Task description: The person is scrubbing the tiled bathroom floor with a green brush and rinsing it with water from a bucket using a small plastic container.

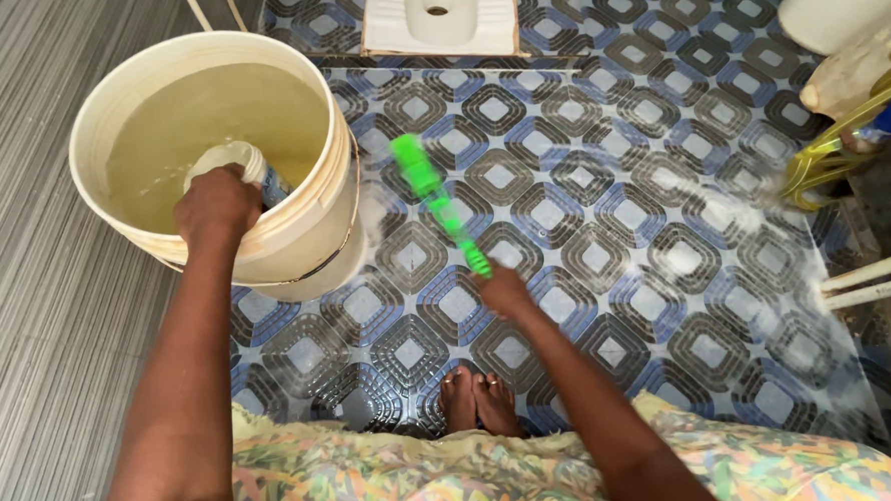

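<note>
Gripping a pale scoop inside the cream bucket of murky water, my left hand is closed around it; my right hand clasps a green brush above the wet patterned floor.

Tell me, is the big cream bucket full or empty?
Nearly full: murky water fills the bucket to near the rim, and the left hand dips a small cup into it.
</note>
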